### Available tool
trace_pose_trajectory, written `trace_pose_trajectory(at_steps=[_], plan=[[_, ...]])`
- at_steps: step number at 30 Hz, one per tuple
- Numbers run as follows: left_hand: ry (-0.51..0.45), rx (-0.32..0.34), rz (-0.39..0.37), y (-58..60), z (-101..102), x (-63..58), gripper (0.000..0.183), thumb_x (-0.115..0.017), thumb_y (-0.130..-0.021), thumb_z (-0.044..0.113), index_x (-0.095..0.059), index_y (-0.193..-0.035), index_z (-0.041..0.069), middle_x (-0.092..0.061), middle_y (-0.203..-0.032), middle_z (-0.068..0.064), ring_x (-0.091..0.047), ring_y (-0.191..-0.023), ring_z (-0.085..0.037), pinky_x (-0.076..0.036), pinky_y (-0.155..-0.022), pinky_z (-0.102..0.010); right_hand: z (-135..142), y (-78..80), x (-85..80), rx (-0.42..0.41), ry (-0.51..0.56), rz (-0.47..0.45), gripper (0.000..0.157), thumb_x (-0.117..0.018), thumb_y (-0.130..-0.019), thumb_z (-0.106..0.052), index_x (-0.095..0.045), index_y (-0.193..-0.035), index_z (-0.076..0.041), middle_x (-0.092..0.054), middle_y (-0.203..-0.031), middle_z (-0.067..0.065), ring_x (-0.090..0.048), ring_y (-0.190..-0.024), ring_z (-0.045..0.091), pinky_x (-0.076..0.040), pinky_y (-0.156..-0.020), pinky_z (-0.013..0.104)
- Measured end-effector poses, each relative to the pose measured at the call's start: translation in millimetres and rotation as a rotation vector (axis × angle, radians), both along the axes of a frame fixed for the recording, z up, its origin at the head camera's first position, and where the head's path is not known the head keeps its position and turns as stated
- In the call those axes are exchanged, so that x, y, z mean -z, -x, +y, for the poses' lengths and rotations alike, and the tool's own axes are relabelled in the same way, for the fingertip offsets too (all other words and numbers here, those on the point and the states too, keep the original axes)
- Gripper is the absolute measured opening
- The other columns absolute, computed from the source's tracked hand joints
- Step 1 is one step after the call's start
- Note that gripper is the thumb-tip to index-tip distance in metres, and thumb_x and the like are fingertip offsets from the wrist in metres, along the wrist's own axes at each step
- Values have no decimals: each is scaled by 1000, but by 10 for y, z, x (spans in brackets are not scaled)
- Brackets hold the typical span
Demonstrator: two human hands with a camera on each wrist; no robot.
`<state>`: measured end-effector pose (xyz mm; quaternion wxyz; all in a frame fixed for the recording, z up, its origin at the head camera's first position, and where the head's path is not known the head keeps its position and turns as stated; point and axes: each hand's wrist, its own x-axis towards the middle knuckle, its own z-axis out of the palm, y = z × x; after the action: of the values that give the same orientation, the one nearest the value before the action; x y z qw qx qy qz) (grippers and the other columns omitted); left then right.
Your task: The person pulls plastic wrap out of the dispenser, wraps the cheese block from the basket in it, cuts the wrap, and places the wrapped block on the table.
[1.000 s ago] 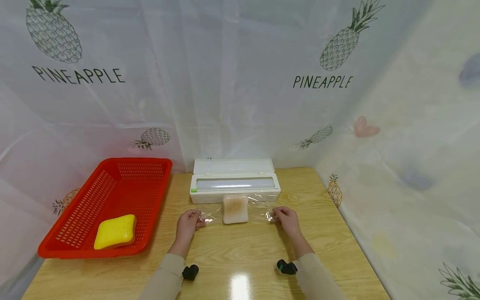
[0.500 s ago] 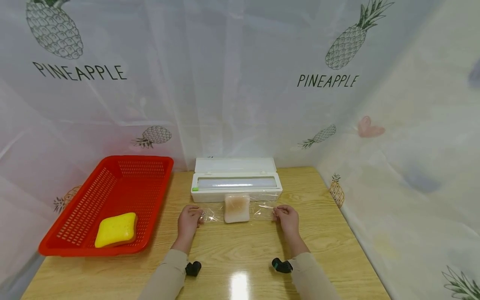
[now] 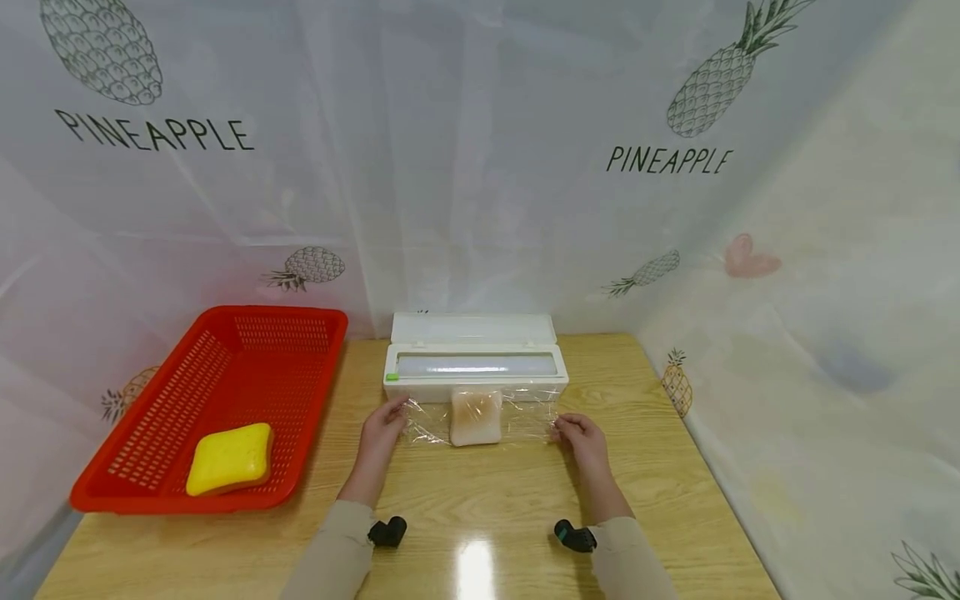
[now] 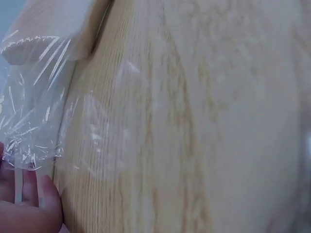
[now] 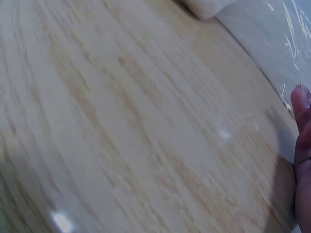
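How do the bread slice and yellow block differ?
The bread slice is pale and browned; the yellow block plain yellow. Clear film touches the bread slice; the yellow block shows none. The yellow block lies in the red basket, the bread slice outside. Both have rounded corners.

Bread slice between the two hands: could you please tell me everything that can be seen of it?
The bread slice is thick and squarish with rounded corners, soft-looking, whitish toward the near edge and light brown farther up. It appears whole, lying broad face up in front of the white dispenser; whether they touch is unclear. Clear film, shiny and wrinkled, covers at least part of it and spreads to both sides. Neither the left hand nor the right hand touches the bread itself.
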<state>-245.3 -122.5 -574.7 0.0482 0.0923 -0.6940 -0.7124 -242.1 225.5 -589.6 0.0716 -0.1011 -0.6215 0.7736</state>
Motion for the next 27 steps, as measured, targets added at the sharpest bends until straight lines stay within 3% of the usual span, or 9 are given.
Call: trace_pose_trajectory(at_steps=[2, 5, 10, 15, 22, 24, 27], plan=[[-9, -22, -7, 27, -9, -11, 36, -55, -92, -4, -59, -128, -5, -58, -124, -21, -53, -102, -20, -46, -74, -22, 7, 6, 7, -8, -15, -1, 6, -62, -91, 6, -62, -97, 7, -68, -81, 4, -65, -69, 15, -56, -66, 28], [-56, -77, -26, 45, -39, -23, 42, -59, -93, 1, -48, -133, -5, -48, -131, -24, -48, -114, -27, -45, -85, -30, 9, 8, 5, -23, -34, -10, 9, -61, -92, 6, -61, -100, 9, -69, -82, 4, -66, -71, 14, -56, -67, 27], [-60, -123, -35, 145, -124, -41, 72, -71, -90, 13, -29, -147, 5, -29, -148, -22, -31, -133, -36, -35, -103, -46, 1, 10, -3, -37, -87, -13, 16, -61, -93, 4, -59, -106, 13, -70, -84, 3, -66, -74, 12, -56, -69, 25], [9, -44, -1, 350, -211, -37, 75, -70, -91, 13, -28, -151, 5, -31, -152, -22, -32, -133, -38, -27, -110, -48, -5, 7, 2, -28, -128, -26, 20, -64, -93, 0, -60, -107, 14, -70, -85, 2, -66, -74, 11, -55, -69, 25], [-19, 127, 3, 497, -219, 46, 74, -64, -96, 17, -20, -154, 3, -24, -156, -21, -21, -143, -34, -15, -116, -45, -11, -60, -33, 41, -205, -28, 26, -70, -89, -3, -61, -106, 15, -69, -83, -1, -64, -72, 10, -52, -66, 22], [-21, 145, -2, 506, -231, 61, 73, -62, -98, 21, -20, -154, 4, -22, -157, -20, -18, -144, -33, -15, -116, -45, -49, -112, -118, 86, -214, -24, 28, -71, -88, -1, -62, -108, 15, -67, -83, -1, -62, -73, 10, -50, -65, 22], [-14, 141, -21, 502, -261, 85, 71, -59, -99, 25, -21, -154, 4, -19, -158, -19, -14, -145, -34, -13, -116, -46, -150, -215, -303, 164, -248, 9, 28, -71, -86, 2, -62, -110, 14, -64, -98, 2, -56, -81, 12, -46, -68, 20]])
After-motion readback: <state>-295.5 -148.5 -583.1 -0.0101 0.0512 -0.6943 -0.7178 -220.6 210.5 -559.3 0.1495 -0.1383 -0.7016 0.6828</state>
